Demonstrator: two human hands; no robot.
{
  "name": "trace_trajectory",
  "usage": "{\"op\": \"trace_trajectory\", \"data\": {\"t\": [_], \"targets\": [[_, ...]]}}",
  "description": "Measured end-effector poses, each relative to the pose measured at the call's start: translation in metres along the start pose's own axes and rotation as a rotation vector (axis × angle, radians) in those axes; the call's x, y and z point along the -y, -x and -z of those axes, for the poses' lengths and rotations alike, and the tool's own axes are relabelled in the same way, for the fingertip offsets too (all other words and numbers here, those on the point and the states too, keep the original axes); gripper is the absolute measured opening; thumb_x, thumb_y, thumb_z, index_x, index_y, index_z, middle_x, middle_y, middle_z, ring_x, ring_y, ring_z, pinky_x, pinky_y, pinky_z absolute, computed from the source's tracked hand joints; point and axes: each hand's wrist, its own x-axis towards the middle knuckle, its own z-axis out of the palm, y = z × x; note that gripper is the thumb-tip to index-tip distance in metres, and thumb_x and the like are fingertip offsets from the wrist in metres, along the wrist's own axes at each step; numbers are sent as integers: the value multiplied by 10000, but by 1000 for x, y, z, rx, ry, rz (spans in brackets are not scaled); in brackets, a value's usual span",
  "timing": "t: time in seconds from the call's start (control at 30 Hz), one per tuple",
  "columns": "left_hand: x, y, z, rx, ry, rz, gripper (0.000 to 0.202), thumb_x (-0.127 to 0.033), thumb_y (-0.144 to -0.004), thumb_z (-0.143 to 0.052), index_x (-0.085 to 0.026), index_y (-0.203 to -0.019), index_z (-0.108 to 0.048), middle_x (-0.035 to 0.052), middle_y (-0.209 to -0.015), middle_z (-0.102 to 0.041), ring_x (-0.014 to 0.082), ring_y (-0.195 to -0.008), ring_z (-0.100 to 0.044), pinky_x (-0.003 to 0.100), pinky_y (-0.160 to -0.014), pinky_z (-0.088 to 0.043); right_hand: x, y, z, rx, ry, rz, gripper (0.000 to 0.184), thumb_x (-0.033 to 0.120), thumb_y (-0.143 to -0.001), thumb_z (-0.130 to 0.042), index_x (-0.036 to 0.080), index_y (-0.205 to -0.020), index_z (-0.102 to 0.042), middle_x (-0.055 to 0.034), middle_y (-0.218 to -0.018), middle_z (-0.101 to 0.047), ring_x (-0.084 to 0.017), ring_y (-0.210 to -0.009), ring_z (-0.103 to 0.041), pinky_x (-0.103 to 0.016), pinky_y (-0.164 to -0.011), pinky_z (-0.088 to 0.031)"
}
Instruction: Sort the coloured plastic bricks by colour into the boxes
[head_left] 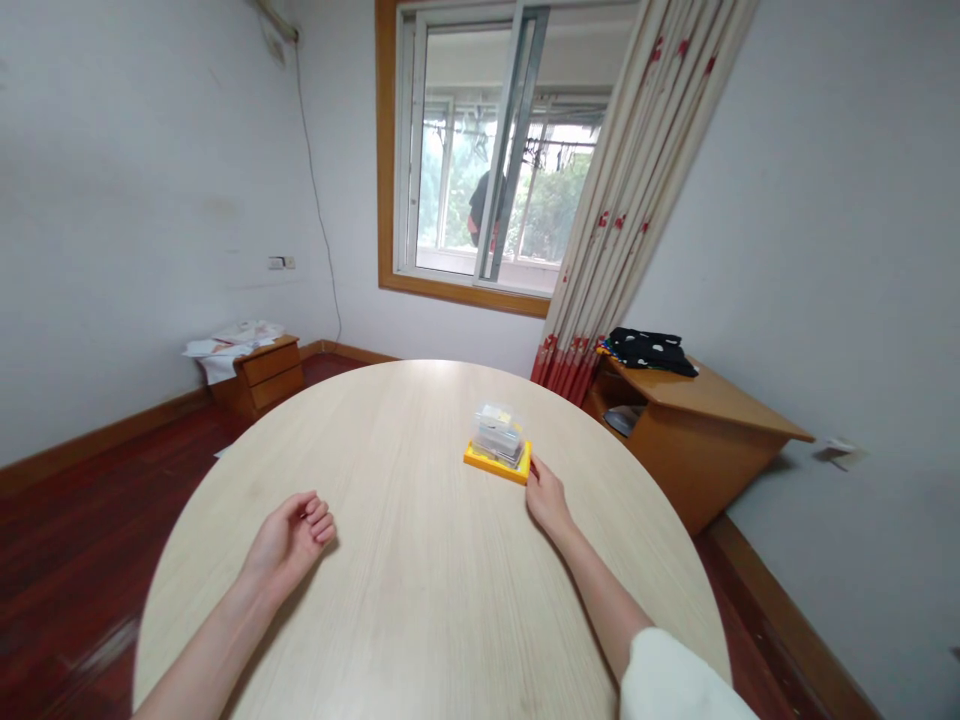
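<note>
A small clear plastic box (497, 432) sits on a flat yellow base (498, 465) near the middle right of a round pale wooden table (420, 590). My right hand (546, 498) reaches to the yellow base's near right corner, its fingers touching or pinching the edge; the fingertips are partly hidden. My left hand (289, 540) rests on the table at the left, palm turned up, fingers loosely curled with nothing in them.
A wooden desk (697, 420) with dark folded cloth (649, 350) stands right of the table, beside a striped curtain (630, 200). A low wooden drawer unit (259, 375) with papers sits at the left wall. A window (495, 150) is straight ahead.
</note>
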Motion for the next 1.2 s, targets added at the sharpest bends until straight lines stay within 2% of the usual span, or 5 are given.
{"op": "trace_trajectory", "data": {"t": [0.23, 0.5, 0.63, 0.8, 1.2], "targets": [[18, -16, 7, 7, -221, -243, 252, -148, -735, -572, -153, -540, -412, -58, -473, -361, 58, -399, -373, 179, -374, -343, 18, -26, -30, 86, 101, 119, 543, 35, -769, -301, 146, -1249, -527, -97, -1188, -627, -185, -1087, -582, -325, -924, -442], [45, -71, -25, 103, -609, -391, 334, -244, -653, -692, -162, -967, -612, 82, -950, -641, 171, -859, -631, 330, -869, -483, 26, -39, -44, 273, 417, 87, 681, -12, -787, -306, 146, -1446, -235, -123, -1236, -596, -197, -1181, -515, -307, -996, -327], [71, -111, -49, 126, -724, -465, 482, -337, -763, -588, -230, -1226, -505, 125, -1409, -403, 232, -1301, -380, 392, -1064, -300, 22, -40, -46, 282, 415, 101, 670, 1, -810, -282, 127, -1459, -174, -127, -1242, -591, -195, -1185, -509, -317, -1003, -311], [109, -139, -70, 260, -826, -564, 641, -380, -795, -564, -255, -1379, -332, 102, -1516, -200, 232, -1398, -163, 446, -1119, -144, 15, -41, -52, 289, 383, 133, 660, 8, -811, -281, 107, -1455, -174, -147, -1295, -544, -197, -1212, -485, -366, -1045, -266], [116, -159, -77, 358, -796, -672, 595, -335, -814, -526, -241, -1371, -337, 100, -1459, -333, 217, -1349, -287, 443, -1109, -199, 11, -44, -83, 133, 167, 238, 705, 9, -744, -315, 128, -1435, -237, -135, -1407, -418, -225, -1312, -364, -456, -1063, -290]]}}
